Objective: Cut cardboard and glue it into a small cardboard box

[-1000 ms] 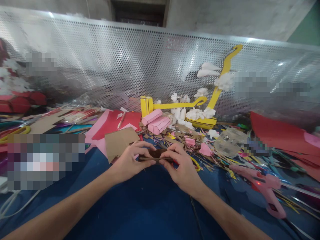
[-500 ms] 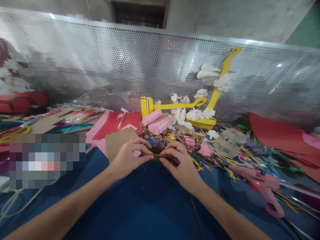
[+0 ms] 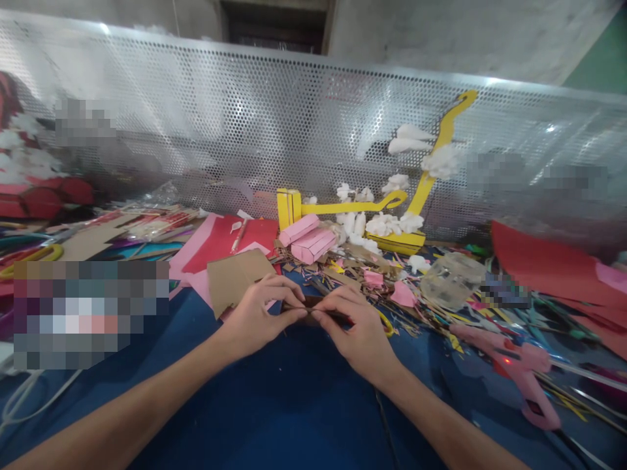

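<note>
Between my two hands is a small folded piece of brown cardboard [image 3: 309, 301], gripped along its near edge. My left hand [image 3: 267, 310] pinches its left end between thumb and fingers. My right hand [image 3: 350, 320] pinches the other end in the same way, and the two thumb tips nearly meet. Fingers cover most of the cardboard, so its full shape is hidden. Just behind my left hand lies a flat tan cardboard sheet [image 3: 235, 277]. A yellow scissors handle [image 3: 386, 322] peeks out beside my right hand.
Pink paper boxes [image 3: 313, 243] and cut scraps [image 3: 353, 274] lie beyond my hands. A yellow paper stand with white blossoms [image 3: 396, 241] rises behind them. On the right rests a pink glue gun [image 3: 514, 365] with a lit red light. A perforated metal panel [image 3: 196, 130] closes off the back.
My hands have drawn closer together along the cardboard, and its near edge now bends between the thumbs. The view has shifted slightly; the surrounding things stay put.
</note>
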Tool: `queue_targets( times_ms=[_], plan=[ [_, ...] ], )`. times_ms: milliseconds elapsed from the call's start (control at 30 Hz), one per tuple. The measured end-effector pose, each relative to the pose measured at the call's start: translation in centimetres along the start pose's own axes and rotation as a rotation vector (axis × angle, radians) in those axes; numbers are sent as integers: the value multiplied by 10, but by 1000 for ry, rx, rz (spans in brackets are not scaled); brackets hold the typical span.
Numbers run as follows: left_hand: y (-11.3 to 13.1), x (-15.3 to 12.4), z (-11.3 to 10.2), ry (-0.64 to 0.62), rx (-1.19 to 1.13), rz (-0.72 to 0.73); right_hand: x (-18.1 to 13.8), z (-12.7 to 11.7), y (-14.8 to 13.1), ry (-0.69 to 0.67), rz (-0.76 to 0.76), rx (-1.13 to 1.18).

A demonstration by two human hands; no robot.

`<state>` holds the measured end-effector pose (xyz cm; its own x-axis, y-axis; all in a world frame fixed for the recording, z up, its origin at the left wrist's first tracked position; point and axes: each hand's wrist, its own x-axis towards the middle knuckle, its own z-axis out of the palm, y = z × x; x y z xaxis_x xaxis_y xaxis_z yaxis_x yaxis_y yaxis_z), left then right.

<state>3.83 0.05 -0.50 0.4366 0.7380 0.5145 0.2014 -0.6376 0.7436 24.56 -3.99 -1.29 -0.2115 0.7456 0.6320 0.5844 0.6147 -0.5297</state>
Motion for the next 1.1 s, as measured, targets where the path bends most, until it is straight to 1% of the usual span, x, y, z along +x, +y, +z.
queue_targets(
  times_ms=[233, 400, 500, 633, 900, 1100],
  plan=[
    [6, 0, 4, -12, -59, 17, 0, -1, -9, 5, 30, 53],
    [8, 0, 4, 0, -93, 2, 0, 0, -6, 12, 49, 55],
    [3, 0, 1, -6, -53, -12, 0, 1, 0, -9, 73, 46],
    [-4, 1, -1, -32, 32, 2, 0, 4, 5, -31, 62, 43],
    [-10, 2, -3, -9, 68, -41, 2, 4, 3, -27, 75, 28],
    [-5, 1, -6, -3, 121, 30, 0, 4, 4, -15, 72, 39]
  ],
)
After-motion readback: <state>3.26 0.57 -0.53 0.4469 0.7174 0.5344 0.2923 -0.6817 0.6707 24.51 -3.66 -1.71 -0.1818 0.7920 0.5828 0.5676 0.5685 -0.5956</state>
